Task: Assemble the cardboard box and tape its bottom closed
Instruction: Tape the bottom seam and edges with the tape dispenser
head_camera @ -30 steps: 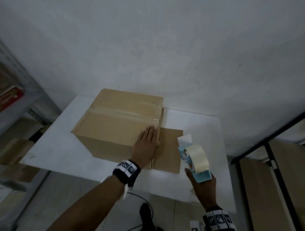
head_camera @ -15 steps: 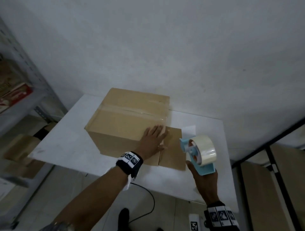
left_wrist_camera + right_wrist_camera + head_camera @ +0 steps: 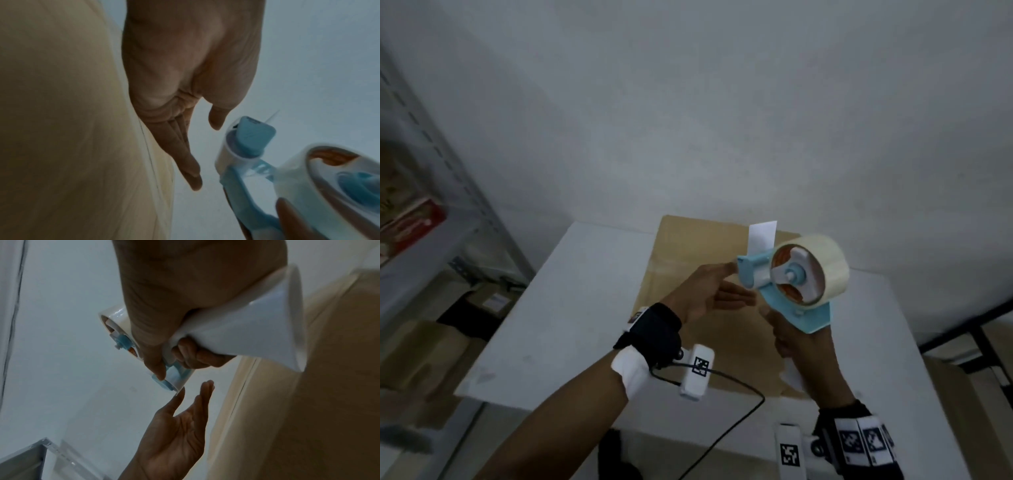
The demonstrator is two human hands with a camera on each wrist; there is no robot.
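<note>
The brown cardboard box point(image 3: 688, 257) point(image 3: 61, 129) point(image 3: 308, 402) lies on the white table point(image 3: 568, 308), with a taped seam showing in the left wrist view. My right hand point(image 3: 798, 342) point(image 3: 174, 345) grips the handle of the blue and white tape dispenser point(image 3: 791, 284) point(image 3: 257, 162) point(image 3: 246, 331), lifted above the box. Its tape roll point(image 3: 825, 260) faces me. A white strip of tape point(image 3: 762, 238) stands up from its front end. My left hand point(image 3: 736, 284) point(image 3: 205, 154) point(image 3: 194, 388) is held flat with straight fingers, its thumb tip touching the dispenser's front.
A grey metal shelf point(image 3: 431, 240) with a red packet point(image 3: 410, 226) stands at the left, with cardboard boxes point(image 3: 421, 349) on the floor below. A black frame point(image 3: 962, 329) runs along the right. The wall is close behind the table. A black cable point(image 3: 722, 428) hangs from my left wrist.
My left hand has come off the box and risen to the dispenser's front. My right hand has lifted the dispenser up over the box. The head view has shifted over the table.
</note>
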